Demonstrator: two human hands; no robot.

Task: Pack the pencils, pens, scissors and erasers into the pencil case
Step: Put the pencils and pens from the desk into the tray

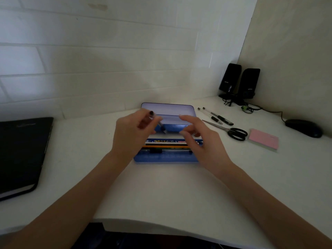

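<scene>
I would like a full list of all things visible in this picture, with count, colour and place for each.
pencil case: one, blue, open, desk centre
pencils: several, mixed colours, inside the case
pen: one, clear and black, in the left hand
pens: two, clear and black, right of the case
scissors: one, black handles, beside the pens
sticky notes: one pad, pink, right of the scissors
mouse: one, black, far right
speakers: two, black, back corner
notebook: one, black, left
desk: one, white
left hand: holds the pen
right hand: open, above the case
</scene>
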